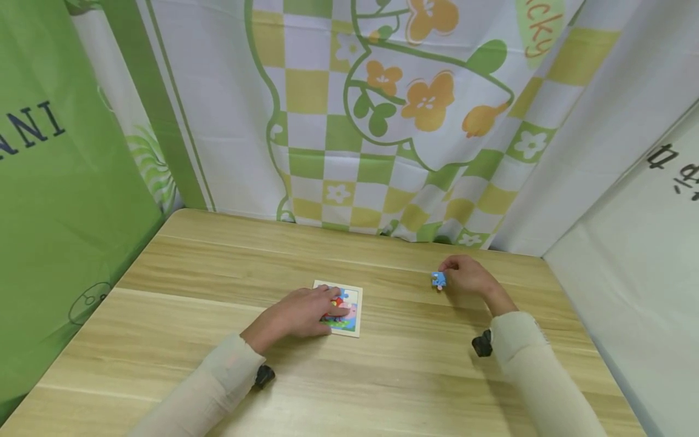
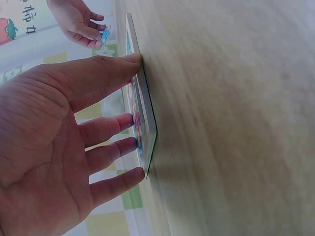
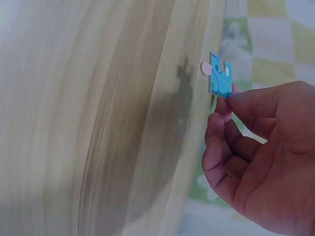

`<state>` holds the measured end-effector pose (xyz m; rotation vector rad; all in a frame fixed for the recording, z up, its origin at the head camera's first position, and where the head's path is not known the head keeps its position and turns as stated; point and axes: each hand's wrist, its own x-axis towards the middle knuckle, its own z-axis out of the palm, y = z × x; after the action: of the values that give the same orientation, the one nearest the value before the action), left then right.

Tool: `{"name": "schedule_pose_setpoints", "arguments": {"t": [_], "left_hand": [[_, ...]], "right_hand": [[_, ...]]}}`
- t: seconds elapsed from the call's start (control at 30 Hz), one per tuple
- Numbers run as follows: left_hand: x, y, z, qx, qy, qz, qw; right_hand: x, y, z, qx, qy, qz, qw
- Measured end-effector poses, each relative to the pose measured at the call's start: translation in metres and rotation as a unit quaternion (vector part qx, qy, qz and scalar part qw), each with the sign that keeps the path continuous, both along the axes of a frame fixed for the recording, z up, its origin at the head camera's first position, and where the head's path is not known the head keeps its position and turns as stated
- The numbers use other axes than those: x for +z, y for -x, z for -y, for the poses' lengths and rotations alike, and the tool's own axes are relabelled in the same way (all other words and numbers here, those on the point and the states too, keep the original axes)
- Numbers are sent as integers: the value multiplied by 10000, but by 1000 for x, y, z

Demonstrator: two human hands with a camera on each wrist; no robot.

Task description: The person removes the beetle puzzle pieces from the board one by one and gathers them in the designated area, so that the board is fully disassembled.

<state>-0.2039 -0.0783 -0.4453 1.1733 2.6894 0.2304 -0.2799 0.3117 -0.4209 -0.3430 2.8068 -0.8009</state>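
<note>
A small square jigsaw puzzle (image 1: 349, 325) in a pale wooden frame lies on the table, printed with a pink and red cartoon figure. Its upper right corner shows pale bare board beside a blue knob. Spread over the puzzle's left part, my left hand (image 1: 306, 311) rests with fingers extended, and in the left wrist view the thumb (image 2: 130, 59) touches the frame's edge. Off to the right, my right hand (image 1: 468, 279) pinches a blue puzzle piece (image 3: 220, 76) with a pink knob between thumb and fingertips. That piece is held above the table, casting a shadow.
The wood-grain table (image 1: 415, 376) reaches back to a checked, flower-printed curtain (image 1: 382, 133). Green cloth (image 1: 65, 182) hangs at the left and a white panel (image 1: 639, 230) stands at the right. Small black devices sit at both wrists.
</note>
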Motion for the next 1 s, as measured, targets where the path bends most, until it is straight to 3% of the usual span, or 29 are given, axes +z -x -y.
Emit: {"name": "schedule_pose_setpoints", "arguments": {"t": [0.4,1.0], "left_hand": [[2,-1,-1,99,48,37,9999],[2,-2,-2,210,128,60,9997]], "right_hand": [[-6,10,-40,-283,-264,35,9992],[-16,11,-53,-854,-325,231,9956]]}}
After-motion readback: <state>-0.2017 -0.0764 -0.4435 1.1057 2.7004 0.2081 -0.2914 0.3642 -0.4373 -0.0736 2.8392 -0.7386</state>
